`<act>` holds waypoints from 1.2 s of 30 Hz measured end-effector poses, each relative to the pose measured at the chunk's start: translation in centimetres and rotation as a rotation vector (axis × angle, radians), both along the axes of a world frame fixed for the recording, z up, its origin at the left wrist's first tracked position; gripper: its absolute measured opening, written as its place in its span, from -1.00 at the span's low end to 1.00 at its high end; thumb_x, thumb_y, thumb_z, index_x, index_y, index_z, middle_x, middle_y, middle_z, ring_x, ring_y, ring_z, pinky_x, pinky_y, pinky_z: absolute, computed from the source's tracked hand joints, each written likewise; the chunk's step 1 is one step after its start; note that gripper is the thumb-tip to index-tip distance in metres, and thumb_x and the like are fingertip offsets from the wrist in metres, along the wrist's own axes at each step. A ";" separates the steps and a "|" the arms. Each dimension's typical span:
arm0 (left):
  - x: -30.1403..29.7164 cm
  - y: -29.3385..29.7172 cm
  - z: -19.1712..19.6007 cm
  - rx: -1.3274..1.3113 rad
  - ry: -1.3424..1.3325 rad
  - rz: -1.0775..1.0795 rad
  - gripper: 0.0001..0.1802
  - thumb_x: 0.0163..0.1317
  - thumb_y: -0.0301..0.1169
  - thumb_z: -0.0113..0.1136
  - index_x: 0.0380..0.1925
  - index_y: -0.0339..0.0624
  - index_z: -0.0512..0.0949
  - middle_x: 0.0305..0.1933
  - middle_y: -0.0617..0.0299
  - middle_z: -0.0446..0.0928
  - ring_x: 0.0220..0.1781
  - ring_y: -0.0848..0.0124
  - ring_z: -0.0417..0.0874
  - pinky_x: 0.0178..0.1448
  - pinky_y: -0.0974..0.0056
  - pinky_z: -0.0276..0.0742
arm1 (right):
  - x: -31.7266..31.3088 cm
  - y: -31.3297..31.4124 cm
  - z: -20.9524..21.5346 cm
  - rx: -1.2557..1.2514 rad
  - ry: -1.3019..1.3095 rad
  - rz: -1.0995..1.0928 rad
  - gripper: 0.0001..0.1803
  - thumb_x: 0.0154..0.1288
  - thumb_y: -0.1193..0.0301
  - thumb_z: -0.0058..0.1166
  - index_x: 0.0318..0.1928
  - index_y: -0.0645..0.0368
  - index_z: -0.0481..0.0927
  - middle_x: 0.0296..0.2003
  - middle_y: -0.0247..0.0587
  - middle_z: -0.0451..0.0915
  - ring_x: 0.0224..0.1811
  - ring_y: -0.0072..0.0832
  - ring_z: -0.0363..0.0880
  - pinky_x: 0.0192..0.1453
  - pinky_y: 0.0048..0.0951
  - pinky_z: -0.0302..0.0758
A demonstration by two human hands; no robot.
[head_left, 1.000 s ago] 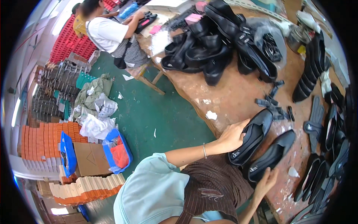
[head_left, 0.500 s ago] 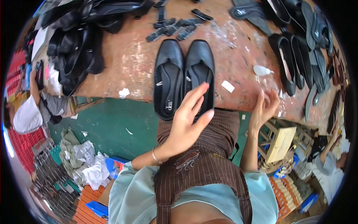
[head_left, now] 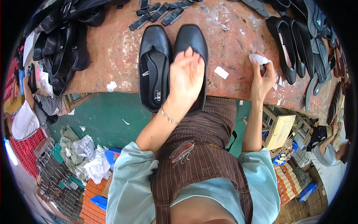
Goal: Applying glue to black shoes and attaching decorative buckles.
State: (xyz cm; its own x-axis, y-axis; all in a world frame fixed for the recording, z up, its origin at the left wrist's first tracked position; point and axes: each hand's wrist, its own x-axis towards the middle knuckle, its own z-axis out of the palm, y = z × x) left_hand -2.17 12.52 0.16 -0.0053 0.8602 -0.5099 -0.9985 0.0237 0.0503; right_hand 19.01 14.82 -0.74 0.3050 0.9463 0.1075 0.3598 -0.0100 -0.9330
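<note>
Two black square-toed slip-on shoes stand side by side with their toes away from me. The left shoe [head_left: 156,41] shows its dark insole. My left hand [head_left: 188,76] lies palm up across the opening of the right shoe [head_left: 191,36], holding nothing, its fingertips at the front edge of the opening. The hand covers most of that shoe's insole. My right hand [head_left: 262,76], at the right on the bench, has thumb and fingers closed on a small white squeeze bottle [head_left: 257,58] with a narrow tip.
Black bow-like strips [head_left: 161,12] lie beyond the shoes on the worn reddish bench [head_left: 112,56]. Black shoes [head_left: 65,52] are heaped at left; more shoes [head_left: 285,48] and insoles [head_left: 319,56] lie at right. A white label [head_left: 221,72] sits between my hands. Wooden stool [head_left: 280,130] below right.
My right hand has reached forward and taken hold of the white squeeze bottle. My left hand has turned palm up over the right shoe. The view has shifted a little.
</note>
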 end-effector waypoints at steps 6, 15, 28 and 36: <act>1.6 -9.1 1.2 -0.133 0.041 -0.099 -0.78 0.14 -0.82 -0.07 -0.37 -0.25 0.37 -0.21 0.21 0.48 -0.20 0.41 0.54 0.06 0.31 0.53 | -2.1 -3.8 3.3 -0.078 -0.007 0.430 -0.81 0.16 0.64 0.19 -0.18 0.34 0.55 -0.19 -0.17 0.66 -0.16 -0.53 0.62 -0.06 -0.52 0.54; 2.6 -8.9 1.3 -0.135 0.176 -0.053 -0.82 0.21 -0.75 -0.02 -0.24 -0.27 0.41 -0.07 0.19 0.49 -0.06 0.45 0.53 0.11 0.38 0.46 | -4.6 -4.2 5.3 0.064 -0.527 0.739 -0.72 0.01 0.43 0.30 -0.22 0.20 0.58 -0.44 -0.22 0.54 -0.44 -0.27 0.49 -0.39 -0.33 0.45; 3.0 -9.7 0.3 -0.085 0.264 -0.051 -0.88 0.33 -0.59 0.02 -0.16 -0.26 0.43 -0.06 0.24 0.52 -0.02 0.54 0.51 0.13 0.37 0.41 | -5.7 -3.7 6.6 0.044 -0.721 0.839 -0.79 0.10 0.34 0.23 -0.31 0.15 0.54 -0.49 -0.29 0.48 -0.45 -0.32 0.48 -0.47 -0.33 0.43; 3.1 -9.5 0.7 -0.101 0.280 -0.064 -0.90 0.33 -0.57 0.03 -0.17 -0.22 0.46 -0.09 0.29 0.52 -0.06 0.59 0.49 0.10 0.39 0.39 | -6.3 -3.5 7.1 0.034 -0.769 0.853 -0.81 0.08 0.36 0.23 -0.41 0.15 0.49 -0.51 -0.29 0.46 -0.46 -0.32 0.46 -0.50 -0.32 0.41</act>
